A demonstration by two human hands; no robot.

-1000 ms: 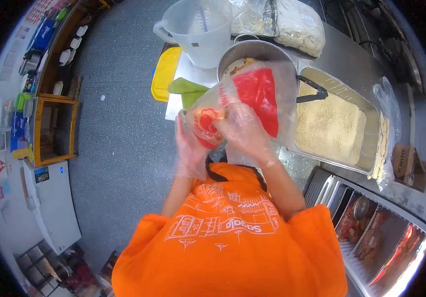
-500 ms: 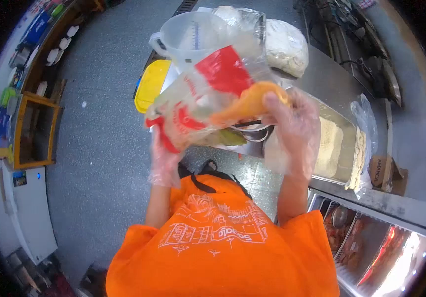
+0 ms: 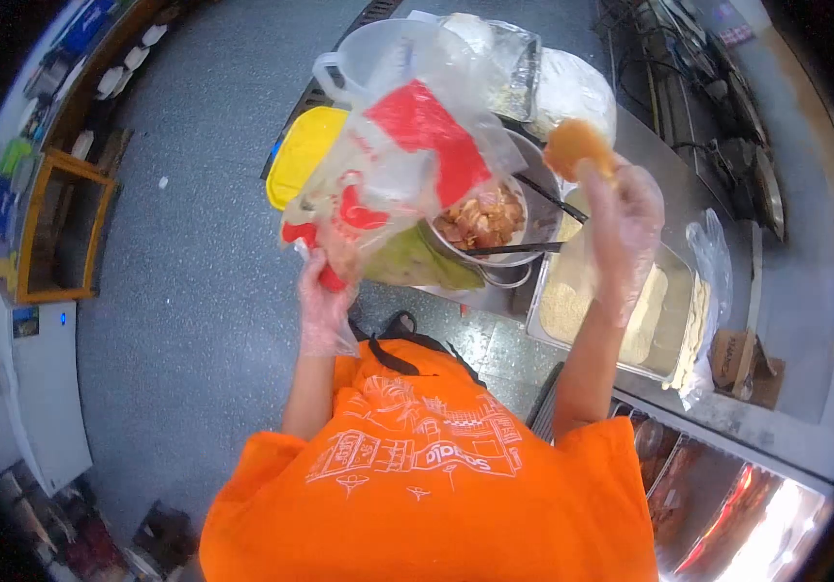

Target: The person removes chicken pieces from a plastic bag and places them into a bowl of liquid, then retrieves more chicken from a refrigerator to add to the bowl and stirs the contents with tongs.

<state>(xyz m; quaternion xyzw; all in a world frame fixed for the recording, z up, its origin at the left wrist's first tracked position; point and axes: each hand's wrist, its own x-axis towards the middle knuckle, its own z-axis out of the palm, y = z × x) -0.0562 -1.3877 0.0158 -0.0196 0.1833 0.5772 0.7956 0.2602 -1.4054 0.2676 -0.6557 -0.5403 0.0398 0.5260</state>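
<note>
My left hand (image 3: 325, 301), in a clear plastic glove, is closed around the gathered end of a see-through plastic bag (image 3: 393, 184) with red print. The bag is held up over the counter, and something tan shows through its lower part. Raised on the right, my gloved right hand (image 3: 623, 218) pinches a golden-orange rounded bun (image 3: 577, 147) outside the bag. Behind the bag, partly covered by it, a metal pot (image 3: 540, 155) holds a bowl of meat pieces (image 3: 483, 221) with black-handled utensils (image 3: 519, 249) across it.
A steel tray (image 3: 674, 291) of pale crumbs lies under my right forearm. Farther back stand a clear measuring jug (image 3: 359, 58), a yellow lid (image 3: 308, 155) and a plastic-wrapped white bundle (image 3: 577, 92). A cardboard box (image 3: 747, 369) sits at right, above a lit glass case (image 3: 727, 504).
My right hand has moved up and right with the bun, away from the bag. The bag hangs more upright in my left hand, and the pot of meat now shows.
</note>
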